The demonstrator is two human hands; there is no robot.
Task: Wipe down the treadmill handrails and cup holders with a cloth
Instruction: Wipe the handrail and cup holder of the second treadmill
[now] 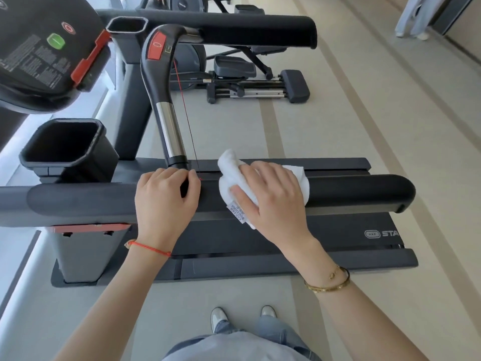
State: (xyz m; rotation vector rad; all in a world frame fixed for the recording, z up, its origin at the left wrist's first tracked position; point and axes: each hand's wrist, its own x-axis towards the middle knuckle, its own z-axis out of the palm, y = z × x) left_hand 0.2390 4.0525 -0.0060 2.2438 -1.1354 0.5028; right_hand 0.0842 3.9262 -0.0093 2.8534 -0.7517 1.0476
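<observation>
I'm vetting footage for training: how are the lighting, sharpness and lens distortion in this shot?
Head view: even, soft light with faint shadows; wide-angle bowing of the floor stripes toward the edges; a bright highlight on the chrome tube; the cloth is sharp.

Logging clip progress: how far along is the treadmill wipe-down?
Done: nothing verifiable; no surface shows whether it was wiped. In hand: right hand holds the white cloth on the near handrail; left hand grips that rail beside it. Left, apparently: far handrail, near cup holder and far cup holder, none touching the cloth.
</observation>
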